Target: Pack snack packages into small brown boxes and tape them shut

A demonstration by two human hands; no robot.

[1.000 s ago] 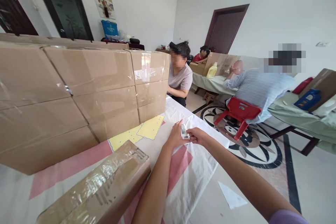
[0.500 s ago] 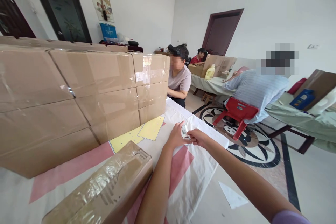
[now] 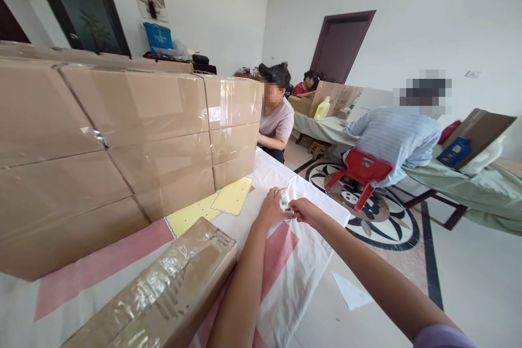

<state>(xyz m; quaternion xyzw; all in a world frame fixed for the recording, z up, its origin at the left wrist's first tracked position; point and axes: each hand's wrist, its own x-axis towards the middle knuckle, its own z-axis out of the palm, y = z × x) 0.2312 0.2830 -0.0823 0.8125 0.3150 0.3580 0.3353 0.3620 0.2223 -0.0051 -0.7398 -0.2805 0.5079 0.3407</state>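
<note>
Both my arms reach out over the table. My left hand and my right hand pinch a small white object between them, held just above the white and pink table cover. The fingers of both hands are closed on it. What the object is stays too small to make out. A tape-wrapped cardboard box lies on the table beside my left forearm.
A wall of stacked taped cartons fills the left. A yellow sheet lies at its foot. A seated person is behind the table end, another sits on a red chair, a third farther back. A paper scrap lies on the floor.
The view has shifted slightly to the right and down. My hands keep their pinch on the small white object and have barely moved.
</note>
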